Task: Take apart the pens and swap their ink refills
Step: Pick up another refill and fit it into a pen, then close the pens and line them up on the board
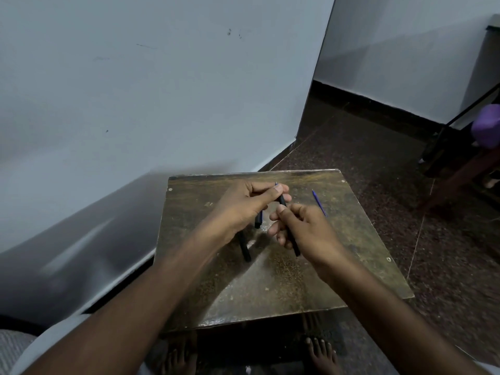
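Head view shows us both our bare hands raised just above a small worn wooden table point(351, 266), which stands on a dark speckled floor point(378, 158) close to a pale wall point(135, 90). Our left hand point(243, 204) is curled closed, thumb pressed against the forefinger, pinching the upper end of a black pen barrel point(289, 234); a thin pointed tip point(276, 183) pokes out just above that pinch. Our right hand point(303, 228) is also closed around the same barrel lower down, thumb on top and fingers wrapped loosely beneath, so the barrel runs slantwise between the two hands with its lower end sticking out below the right palm. A short dark piece with a bluish edge point(259, 220) hangs under our left hand, between the two hands; we cannot tell whether the left fingers hold it or what part it is. A second black barrel point(244, 246) lies on the table, partly hidden under our left wrist. A thin blue ink refill point(319, 203) lies alone on the table to the right, apart from both hands, its point toward the far edge. Our bare feet point(319, 353) show on the floor below the near edge of the table. At far right stands dark furniture point(454, 158) with something purple point(487, 125) on it.
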Demonstrator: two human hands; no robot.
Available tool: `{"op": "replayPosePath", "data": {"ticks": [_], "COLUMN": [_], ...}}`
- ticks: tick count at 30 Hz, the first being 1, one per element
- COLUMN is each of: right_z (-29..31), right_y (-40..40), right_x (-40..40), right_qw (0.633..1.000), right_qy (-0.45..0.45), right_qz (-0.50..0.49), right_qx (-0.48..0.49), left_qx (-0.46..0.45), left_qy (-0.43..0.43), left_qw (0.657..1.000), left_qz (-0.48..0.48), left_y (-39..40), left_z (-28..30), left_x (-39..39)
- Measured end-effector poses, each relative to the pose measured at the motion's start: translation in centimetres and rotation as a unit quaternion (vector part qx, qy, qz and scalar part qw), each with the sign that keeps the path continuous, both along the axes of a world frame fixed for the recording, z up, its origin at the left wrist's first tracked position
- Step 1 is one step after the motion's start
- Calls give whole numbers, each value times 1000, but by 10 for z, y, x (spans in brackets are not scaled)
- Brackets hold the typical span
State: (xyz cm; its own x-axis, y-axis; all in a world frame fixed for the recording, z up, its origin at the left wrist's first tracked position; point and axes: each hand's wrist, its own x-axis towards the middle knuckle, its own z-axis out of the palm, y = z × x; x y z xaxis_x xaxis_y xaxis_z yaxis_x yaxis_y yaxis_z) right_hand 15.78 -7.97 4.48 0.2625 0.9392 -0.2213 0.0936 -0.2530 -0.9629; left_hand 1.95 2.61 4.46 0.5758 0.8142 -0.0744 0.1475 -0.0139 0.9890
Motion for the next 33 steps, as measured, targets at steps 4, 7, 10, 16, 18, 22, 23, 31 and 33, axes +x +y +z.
{"op": "replayPosePath", "data": {"ticks": [4, 7, 10, 16, 18, 22, 23, 31, 33], "right_z": [1, 3, 3, 1, 0, -3, -3, -3, -4], "right_y": [1, 1, 2, 2, 0, -1, -2, -2, -1], "right_x": [14, 14, 13, 13, 14, 13, 13, 3, 2], "right_qw": [949, 922, 906, 891, 897, 907, 909, 906, 907], "right_qy": [-315, -386, -418, -448, -440, -420, -416, -418, -417], "right_qz": [7, 15, 25, 36, 30, 15, 17, 40, 43], "right_qx": [-17, -36, -60, -60, -35, -2, 0, 47, 46], "left_qx": [366, 364, 359, 338, 343, 214, 179, -24, -36], "left_qy": [265, 377, 441, 488, 468, 295, 251, 44, 17], "left_qw": [888, 846, 816, 798, 808, 927, 946, 985, 982], "left_qz": [85, 98, 107, 100, 103, 90, 97, 165, 182], "left_y": [7, 6, 3, -4, -3, 13, 16, 25, 26], "left_z": [2, 2, 1, -4, -6, -2, 0, 1, 1], "left_x": [-8, -7, 2, 21, 19, 5, 1, -7, -6]}}
